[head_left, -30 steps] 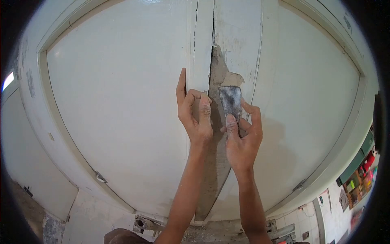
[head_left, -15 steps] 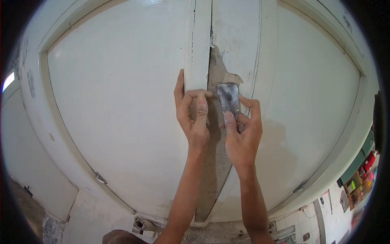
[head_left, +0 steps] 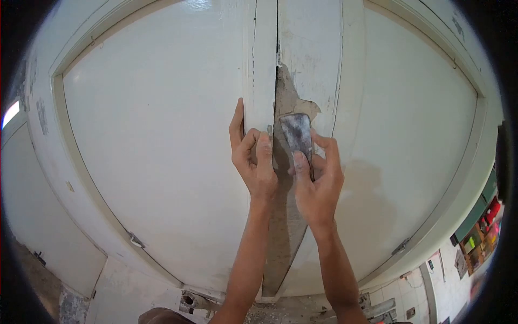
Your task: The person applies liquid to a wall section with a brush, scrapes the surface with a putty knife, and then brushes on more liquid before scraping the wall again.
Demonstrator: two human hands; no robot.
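My right hand point(head_left: 319, 189) grips a flat metal scraper point(head_left: 298, 131), thumb on its face and fingers behind. The blade is smeared dark and pale and leans a little to the left, its wide end over the bare grey-brown strip point(head_left: 285, 89) where paint is gone. Beside it, my left hand point(head_left: 258, 162) is closed in a pinch at the edge of the white upright board point(head_left: 261, 70). A small greyish bit point(head_left: 269, 128) shows at the thumb tip; I cannot tell what it is. The left little finger points upward along the panel.
Wide white panels point(head_left: 156, 135) flank the strip, with metal latches point(head_left: 136, 240) near their lower corners. Torn paint point(head_left: 313, 108) borders the bare patch. Down at the bottom lie debris and a pipe-like piece point(head_left: 189, 301). Colourful items on a shelf point(head_left: 475, 245) stand far right.
The scraper has tilted leftward and shifted slightly left with my right hand. My left thumb and index finger have drawn down and back from the dark gap, and the small greyish bit now shows.
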